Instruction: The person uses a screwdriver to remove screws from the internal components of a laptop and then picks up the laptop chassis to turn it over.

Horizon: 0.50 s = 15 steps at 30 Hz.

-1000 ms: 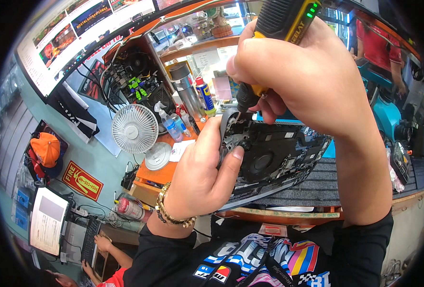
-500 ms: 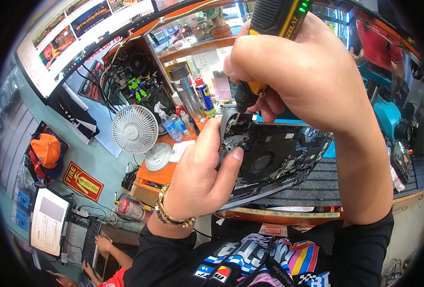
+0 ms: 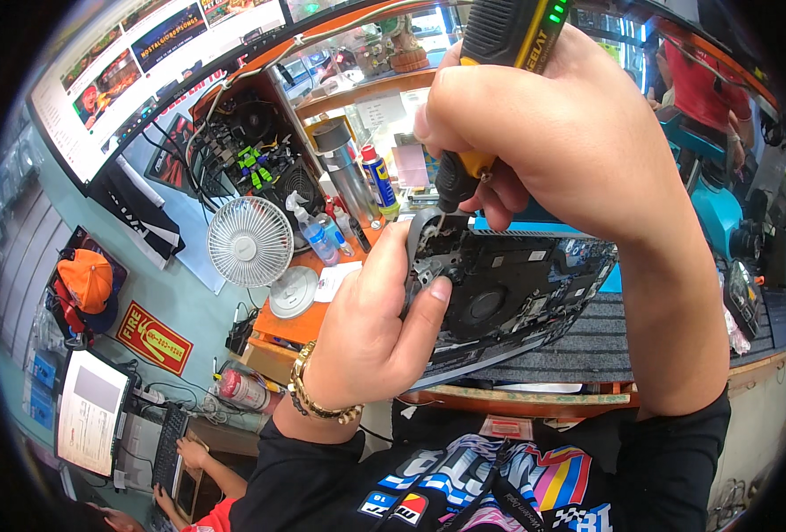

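Note:
An opened laptop [image 3: 535, 288] shows its black inside, with a round fan and boards, tilted above the grey ribbed mat. My left hand [image 3: 377, 315] grips its left corner, the thumb pressed on the inside near the hinge and the fingers hidden behind. Wrapped round a black and yellow electric screwdriver [image 3: 510, 40] with green lights, my right hand [image 3: 553, 133] holds it nearly upright. The screwdriver's thin bit points down at the laptop's upper left corner, close to my left fingertips. Whether the bit sits in a screw is too small to tell.
A white fan [image 3: 249, 241], spray bottles [image 3: 315, 232] and a blue can [image 3: 378, 182] stand on the left. The grey mat [image 3: 579, 341] spreads beneath the laptop. At the right is a teal microscope [image 3: 717, 213]. Another person's hands [image 3: 193, 454] are at a keyboard, lower left.
The laptop's corner has tilted very slightly under my left hand. The screwdriver has shifted a touch to the left; both grips are the same.

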Tool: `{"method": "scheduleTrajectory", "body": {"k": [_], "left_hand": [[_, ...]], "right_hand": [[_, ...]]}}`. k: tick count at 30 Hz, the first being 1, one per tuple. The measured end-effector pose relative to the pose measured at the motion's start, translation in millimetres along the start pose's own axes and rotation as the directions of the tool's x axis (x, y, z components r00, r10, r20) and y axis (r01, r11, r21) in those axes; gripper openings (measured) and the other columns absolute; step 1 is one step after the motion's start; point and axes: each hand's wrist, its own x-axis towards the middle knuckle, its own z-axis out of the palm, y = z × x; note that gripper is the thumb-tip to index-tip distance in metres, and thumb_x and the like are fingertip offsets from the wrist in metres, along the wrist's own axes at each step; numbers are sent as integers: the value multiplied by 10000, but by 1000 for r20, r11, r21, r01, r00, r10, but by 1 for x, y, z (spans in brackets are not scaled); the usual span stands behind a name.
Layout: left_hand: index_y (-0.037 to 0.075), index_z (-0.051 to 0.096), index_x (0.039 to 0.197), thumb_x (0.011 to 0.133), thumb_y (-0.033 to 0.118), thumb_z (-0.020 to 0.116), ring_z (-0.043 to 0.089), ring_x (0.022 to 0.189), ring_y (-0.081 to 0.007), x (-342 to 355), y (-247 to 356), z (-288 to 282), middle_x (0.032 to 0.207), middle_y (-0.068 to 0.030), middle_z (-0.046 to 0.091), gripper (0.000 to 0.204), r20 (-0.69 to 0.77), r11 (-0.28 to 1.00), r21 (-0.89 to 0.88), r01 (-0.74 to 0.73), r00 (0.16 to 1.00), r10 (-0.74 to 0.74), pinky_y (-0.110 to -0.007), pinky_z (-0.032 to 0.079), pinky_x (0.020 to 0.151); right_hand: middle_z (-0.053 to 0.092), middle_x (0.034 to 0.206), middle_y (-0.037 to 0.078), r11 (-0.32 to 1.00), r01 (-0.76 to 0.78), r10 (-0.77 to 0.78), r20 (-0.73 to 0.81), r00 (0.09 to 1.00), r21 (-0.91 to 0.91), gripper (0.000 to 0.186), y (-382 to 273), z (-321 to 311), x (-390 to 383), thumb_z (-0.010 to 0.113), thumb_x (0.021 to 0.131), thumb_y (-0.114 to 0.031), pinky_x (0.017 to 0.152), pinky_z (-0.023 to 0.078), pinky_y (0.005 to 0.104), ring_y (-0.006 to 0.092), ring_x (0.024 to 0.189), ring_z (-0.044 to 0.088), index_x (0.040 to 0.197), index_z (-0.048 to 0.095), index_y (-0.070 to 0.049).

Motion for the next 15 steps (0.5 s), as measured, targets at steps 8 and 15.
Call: {"method": "scheduleTrajectory", "body": {"k": [8, 15], "left_hand": [[-106, 511, 1452, 990, -12, 583, 688, 1047, -183, 1, 2, 0, 1182, -152, 726, 477, 5, 1000, -9, 6, 1000, -6, -312, 534, 933], [-106, 530, 1429, 989, -15, 583, 687, 1039, -169, 2, 6, 1, 1165, -142, 734, 453, 4, 1000, -18, 8, 1000, -8, -312, 534, 927]], "right_hand": [[625, 696, -4, 979, -151, 133, -133, 982, -138, 180, -3, 6, 4, 651, 968, -184, 521, 452, 251, 69, 572, 575, 885, 682, -27], [611, 668, -8, 974, -95, 81, -74, 994, -205, 203, 0, 3, 4, 642, 976, -189, 516, 450, 249, 71, 564, 574, 855, 680, -31]]}}
